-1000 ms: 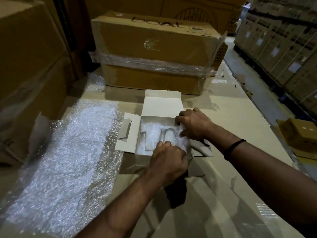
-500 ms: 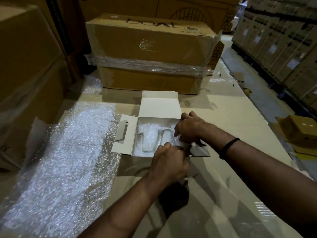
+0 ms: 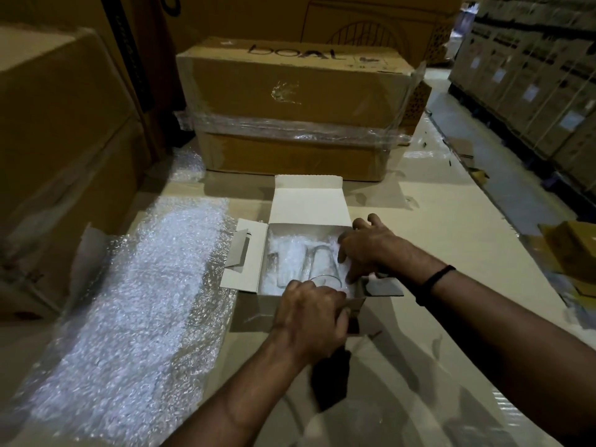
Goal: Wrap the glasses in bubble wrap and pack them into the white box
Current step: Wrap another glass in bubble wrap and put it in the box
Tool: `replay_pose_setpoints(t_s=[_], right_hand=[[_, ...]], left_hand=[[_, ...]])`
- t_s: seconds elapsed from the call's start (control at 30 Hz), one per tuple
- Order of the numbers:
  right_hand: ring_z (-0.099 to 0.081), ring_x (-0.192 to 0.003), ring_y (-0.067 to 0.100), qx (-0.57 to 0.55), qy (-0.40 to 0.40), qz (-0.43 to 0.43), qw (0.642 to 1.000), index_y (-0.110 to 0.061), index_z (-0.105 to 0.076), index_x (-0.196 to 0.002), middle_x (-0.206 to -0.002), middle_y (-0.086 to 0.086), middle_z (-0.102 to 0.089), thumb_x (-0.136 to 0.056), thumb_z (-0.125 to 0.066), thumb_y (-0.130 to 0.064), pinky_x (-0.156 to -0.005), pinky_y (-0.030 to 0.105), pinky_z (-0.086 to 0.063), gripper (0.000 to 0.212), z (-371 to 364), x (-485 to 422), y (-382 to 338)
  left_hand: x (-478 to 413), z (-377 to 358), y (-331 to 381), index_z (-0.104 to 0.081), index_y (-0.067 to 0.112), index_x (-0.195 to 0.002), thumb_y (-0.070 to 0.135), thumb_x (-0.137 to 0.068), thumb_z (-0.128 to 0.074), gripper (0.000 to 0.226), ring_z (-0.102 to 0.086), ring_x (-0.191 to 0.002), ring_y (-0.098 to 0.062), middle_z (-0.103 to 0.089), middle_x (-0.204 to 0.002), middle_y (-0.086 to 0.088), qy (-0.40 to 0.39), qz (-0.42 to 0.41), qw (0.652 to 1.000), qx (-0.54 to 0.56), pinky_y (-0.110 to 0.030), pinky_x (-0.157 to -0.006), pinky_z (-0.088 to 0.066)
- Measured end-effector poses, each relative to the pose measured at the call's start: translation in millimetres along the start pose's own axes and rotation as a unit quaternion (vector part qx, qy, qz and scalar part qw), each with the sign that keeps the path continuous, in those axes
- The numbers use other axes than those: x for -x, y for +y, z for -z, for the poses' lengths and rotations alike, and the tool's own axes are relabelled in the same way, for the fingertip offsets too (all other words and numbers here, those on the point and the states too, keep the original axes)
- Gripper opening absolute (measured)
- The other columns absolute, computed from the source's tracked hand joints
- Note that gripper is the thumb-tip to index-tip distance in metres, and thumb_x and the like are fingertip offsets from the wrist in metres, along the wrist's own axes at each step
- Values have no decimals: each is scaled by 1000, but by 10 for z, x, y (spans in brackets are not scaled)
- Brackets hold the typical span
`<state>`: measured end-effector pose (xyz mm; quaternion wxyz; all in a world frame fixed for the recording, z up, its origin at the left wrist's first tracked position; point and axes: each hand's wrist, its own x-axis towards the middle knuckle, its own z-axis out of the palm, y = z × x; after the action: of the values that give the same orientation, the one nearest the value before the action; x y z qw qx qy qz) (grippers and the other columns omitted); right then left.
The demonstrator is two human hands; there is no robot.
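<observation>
The white box [image 3: 308,206] stands open in the middle of the table, its lid flap raised at the back. Inside it, two clear glasses lie side by side on white bubble wrap [image 3: 292,250]: the left glass [image 3: 280,269] and the right glass [image 3: 323,264]. My left hand [image 3: 311,312] is curled over the box's near wall, just in front of the right glass's rim. My right hand [image 3: 371,250] reaches in from the right, its fingers pressing the bubble wrap beside the right glass. The box's right flap is mostly hidden under that hand.
A large sheet of bubble wrap [image 3: 135,311] lies spread on the table left of the box. A film-wrapped cardboard carton [image 3: 296,101] stands behind it, and tall cartons [image 3: 61,150] rise on the left. An aisle with stacked boxes [image 3: 532,79] runs along the right.
Both hands stay at the box. The right hand's fingers have slid lower along the bubble wrap at the right side, and the right glass shows more clearly.
</observation>
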<state>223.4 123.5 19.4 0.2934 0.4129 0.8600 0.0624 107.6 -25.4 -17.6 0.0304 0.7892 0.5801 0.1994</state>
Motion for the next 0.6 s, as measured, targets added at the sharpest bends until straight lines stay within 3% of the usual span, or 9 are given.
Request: replay_pose_setpoints(t_s=[0.07, 0.23, 0.43, 0.5, 0.6], right_hand=[[-36, -124, 22, -12, 12, 1, 1000, -41, -60, -123, -134, -13, -53, -70, -70, -67, -103, 46, -21, 60, 39, 15, 13], [-38, -124, 20, -2, 54, -14, 998, -41, -60, -121, -130, -14, -55, -65, -71, -70, -103, 44, -23, 64, 165, -3, 49], [-38, -126, 25, 21, 48, -16, 999, -39, -61, -121, -133, -9, -52, -69, -68, -71, -107, 50, -21, 61, 12, -48, -72], [-37, -130, 24, -11, 51, -23, 998, -39, -58, -124, -135, -9, -52, -71, -68, -68, -113, 55, -12, 62, 26, -7, -23], [-32, -136, 24, -65, 81, -40, 994, -40, -59, -122, -140, -9, -49, -72, -68, -66, -113, 61, -2, 57, 24, 118, 77]], left_hand=[[10, 29, -33, -63, 23, -77, 39, -83, -47, 23, -46, -60, -15, -66, -71, 4, -31, 20, 999, 20, -32, -69, -42], [-94, 94, -72, -67, 27, -104, 50, -86, -51, 33, -62, -90, -25, -70, -92, 0, -142, 70, 987, 2, -37, -84, -40], [-218, 187, -2, -65, 26, -106, 58, -87, -56, 39, -55, -88, -19, -57, -93, 6, -225, 121, 967, 19, -37, -82, -37], [-209, 203, -7, -67, 26, -106, 62, -86, -55, 43, -58, -91, -19, -61, -95, 6, -228, 136, 964, 11, -38, -85, -38], [-168, 201, -69, -67, 31, -118, 70, -85, -50, 53, -61, -101, -20, -70, -108, 1, -158, 166, 973, -18, -39, -95, -38]])
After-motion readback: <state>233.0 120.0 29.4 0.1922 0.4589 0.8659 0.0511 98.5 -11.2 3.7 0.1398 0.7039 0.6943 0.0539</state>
